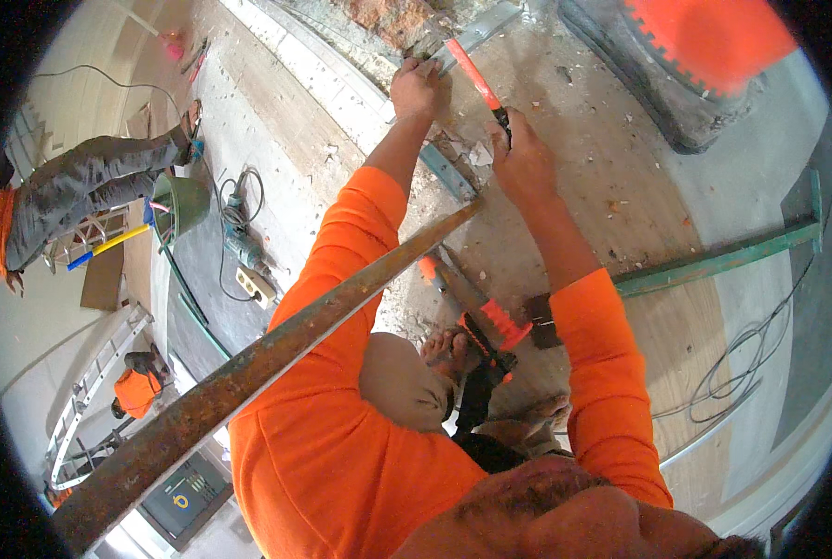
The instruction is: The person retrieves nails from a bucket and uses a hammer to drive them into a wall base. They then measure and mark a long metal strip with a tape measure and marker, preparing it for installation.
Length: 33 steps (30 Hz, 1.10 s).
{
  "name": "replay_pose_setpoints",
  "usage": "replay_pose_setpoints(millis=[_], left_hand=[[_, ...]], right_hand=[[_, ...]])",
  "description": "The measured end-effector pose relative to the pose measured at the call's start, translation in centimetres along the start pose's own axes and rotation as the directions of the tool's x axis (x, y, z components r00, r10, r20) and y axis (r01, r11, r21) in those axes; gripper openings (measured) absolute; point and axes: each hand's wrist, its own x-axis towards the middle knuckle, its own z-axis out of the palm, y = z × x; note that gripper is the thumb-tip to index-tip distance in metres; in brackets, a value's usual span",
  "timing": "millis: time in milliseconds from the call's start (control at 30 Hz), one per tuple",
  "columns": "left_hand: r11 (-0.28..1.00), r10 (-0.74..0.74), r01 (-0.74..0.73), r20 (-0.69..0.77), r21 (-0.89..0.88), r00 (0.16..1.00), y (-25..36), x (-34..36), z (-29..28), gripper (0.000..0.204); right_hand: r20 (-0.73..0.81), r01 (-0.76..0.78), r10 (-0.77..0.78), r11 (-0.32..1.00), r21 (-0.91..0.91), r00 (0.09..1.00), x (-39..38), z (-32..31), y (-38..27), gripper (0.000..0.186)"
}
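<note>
1. Orange-handled tool [476,82] runs diagonally, its head up-left against the metal strip [476,33], its dark grip down-right.
2. Right hand [523,158] is clamped around that lower grip.
3. Left hand [416,88] is closed on the strip just beside the tool's head, the nearer hand to the contact point.
4. Rusty pipe [276,340] crosses below, well apart from both hands.

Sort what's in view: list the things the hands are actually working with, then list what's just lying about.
In hand:
- left hand on the metal strip
- right hand gripping the orange-handled tool against that strip

Lying about:
- power drill and socket block
- green bucket
- orange-gripped hammer by the feet
- rusty bar
- green metal rail
- ladder
</note>
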Motion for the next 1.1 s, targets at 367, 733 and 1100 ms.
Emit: replay_pose_setpoints(millis=[367,733,1100], left_hand=[[0.999,-0.005,0.0,0.082,0.052,0.997,1.0,-0.7,-3.8,0.031],[0.926,0.123,-0.207,0.266,0.314,0.956,-3.2,-2.4,-5.8,0.024],[0.953,-0.147,0.061,0.274,0.297,0.951,-1.2,-2.3,-6.3,0.027]], right_hand=[[-0.078,0.001,0.005,0.997,0.073,0.997,0.7,0.2,-0.9,0.036],[0.156,-0.184,0.199,0.977,-0.106,0.967,2.7,-1.4,-2.2,0.029],[0.246,-0.099,0.144,0.977,-0.189,0.959,2.6,-0.1,-0.9,0.035]])
